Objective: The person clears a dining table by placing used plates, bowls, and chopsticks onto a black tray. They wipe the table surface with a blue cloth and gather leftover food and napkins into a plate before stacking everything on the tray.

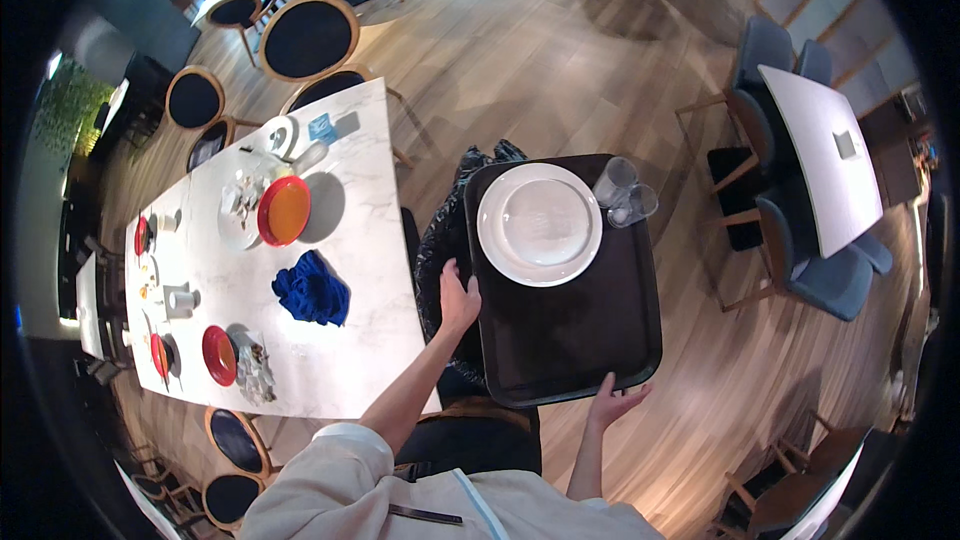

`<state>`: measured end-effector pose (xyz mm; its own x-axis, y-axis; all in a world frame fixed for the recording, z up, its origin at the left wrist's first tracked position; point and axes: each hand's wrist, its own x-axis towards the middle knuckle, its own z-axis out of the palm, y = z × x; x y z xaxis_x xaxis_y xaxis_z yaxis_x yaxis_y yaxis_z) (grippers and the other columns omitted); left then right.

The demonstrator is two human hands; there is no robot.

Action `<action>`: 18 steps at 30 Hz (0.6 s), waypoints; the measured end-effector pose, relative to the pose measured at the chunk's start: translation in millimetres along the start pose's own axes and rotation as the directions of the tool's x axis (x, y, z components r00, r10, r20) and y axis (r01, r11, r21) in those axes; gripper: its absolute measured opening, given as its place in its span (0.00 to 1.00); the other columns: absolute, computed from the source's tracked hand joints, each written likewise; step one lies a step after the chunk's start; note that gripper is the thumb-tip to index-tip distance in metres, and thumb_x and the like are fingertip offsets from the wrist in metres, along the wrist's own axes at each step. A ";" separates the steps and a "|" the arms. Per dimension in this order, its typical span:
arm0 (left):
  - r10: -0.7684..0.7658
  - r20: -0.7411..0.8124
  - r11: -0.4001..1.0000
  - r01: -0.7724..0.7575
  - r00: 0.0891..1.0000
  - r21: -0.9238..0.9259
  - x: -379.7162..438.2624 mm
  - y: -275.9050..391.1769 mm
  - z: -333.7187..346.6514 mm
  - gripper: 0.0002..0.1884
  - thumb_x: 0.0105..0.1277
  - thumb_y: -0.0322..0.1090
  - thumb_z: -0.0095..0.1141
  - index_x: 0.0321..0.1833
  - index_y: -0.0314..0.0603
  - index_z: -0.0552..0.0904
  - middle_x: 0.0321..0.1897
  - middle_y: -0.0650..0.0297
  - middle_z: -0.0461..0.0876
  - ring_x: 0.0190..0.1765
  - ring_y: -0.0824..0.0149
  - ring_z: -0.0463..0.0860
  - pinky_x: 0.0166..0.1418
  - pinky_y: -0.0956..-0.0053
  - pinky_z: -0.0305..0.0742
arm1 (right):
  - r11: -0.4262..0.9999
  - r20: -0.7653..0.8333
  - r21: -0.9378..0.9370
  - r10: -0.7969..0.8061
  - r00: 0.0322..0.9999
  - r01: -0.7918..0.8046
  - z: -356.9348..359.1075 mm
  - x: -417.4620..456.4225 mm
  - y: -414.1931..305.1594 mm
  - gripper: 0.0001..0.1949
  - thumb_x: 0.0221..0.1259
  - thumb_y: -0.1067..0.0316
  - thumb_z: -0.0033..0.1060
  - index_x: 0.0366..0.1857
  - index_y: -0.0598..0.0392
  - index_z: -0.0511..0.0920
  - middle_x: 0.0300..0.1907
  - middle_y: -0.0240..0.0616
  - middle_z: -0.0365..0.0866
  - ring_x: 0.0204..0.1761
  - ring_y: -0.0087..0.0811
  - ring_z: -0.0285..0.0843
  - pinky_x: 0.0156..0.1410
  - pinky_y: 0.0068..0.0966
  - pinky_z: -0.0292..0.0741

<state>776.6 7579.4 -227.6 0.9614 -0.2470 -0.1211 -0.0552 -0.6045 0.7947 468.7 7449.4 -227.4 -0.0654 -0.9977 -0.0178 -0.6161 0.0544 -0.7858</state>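
Note:
A dark rectangular serving tray [570,337] lies in front of me, over a bin lined with a black plastic bag [441,240]. White plates [540,225] are stacked on its far half. Clear drinking glasses [616,178] sit at its far right corner, one of them tipped over. Beside the tray's left edge is my left hand [459,298], thumb and fingers apart, holding nothing. My right hand [616,406] is at the near right edge, fingers spread; whether it touches the rim is hard to tell.
Left of me stands a marble-topped table [367,360]. On it are a crumpled blue cloth [311,289], a red bowl with orange liquid [285,211], another red bowl [219,356], used napkins [256,375] and a white cup [181,301]. Chairs [309,37] surround it. Another table [825,157] stands right.

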 end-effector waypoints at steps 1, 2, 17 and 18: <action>-0.222 0.086 0.972 0.227 0.971 -0.052 -9.4 -11.1 5.9 0.31 0.61 0.32 0.56 0.65 0.31 0.61 0.53 0.44 0.74 0.57 0.47 0.74 0.62 0.62 0.68 | 0.972 0.009 0.155 0.178 0.984 -0.177 2.1 13.2 8.9 0.41 0.58 0.64 0.64 0.71 0.58 0.47 0.70 0.54 0.52 0.69 0.47 0.56 0.74 0.39 0.55; -0.381 0.295 0.888 0.436 0.876 -0.147 -13.4 -6.8 11.4 0.33 0.63 0.34 0.55 0.68 0.32 0.58 0.53 0.44 0.75 0.57 0.50 0.76 0.62 0.66 0.69 | 0.931 0.033 0.263 0.253 0.967 -0.252 4.1 30.0 17.3 0.36 0.64 0.59 0.58 0.70 0.57 0.51 0.70 0.48 0.57 0.67 0.42 0.62 0.71 0.34 0.60; -0.153 0.426 0.894 0.309 0.892 -0.326 -20.9 -33.9 -38.4 0.14 0.63 0.34 0.58 0.49 0.35 0.76 0.35 0.54 0.84 0.38 0.62 0.85 0.45 0.70 0.79 | 0.463 0.498 0.576 0.455 0.738 -0.674 19.0 37.0 39.8 0.37 0.60 0.43 0.59 0.66 0.61 0.63 0.66 0.41 0.65 0.63 0.40 0.65 0.70 0.36 0.62; -0.114 0.381 0.889 0.265 0.917 -0.372 -22.1 -41.8 -60.4 0.12 0.64 0.32 0.56 0.48 0.35 0.77 0.33 0.55 0.83 0.35 0.64 0.85 0.42 0.72 0.80 | 0.451 0.513 0.566 0.462 0.723 -0.690 17.2 35.0 35.8 0.38 0.60 0.43 0.59 0.65 0.64 0.63 0.65 0.42 0.65 0.63 0.40 0.66 0.70 0.36 0.63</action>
<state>774.0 7655.9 -222.2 0.7855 -0.4466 -0.4283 0.3062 -0.3210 0.8962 457.8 7415.7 -266.7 0.0709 -0.7169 -0.6936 0.2118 0.6903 -0.6918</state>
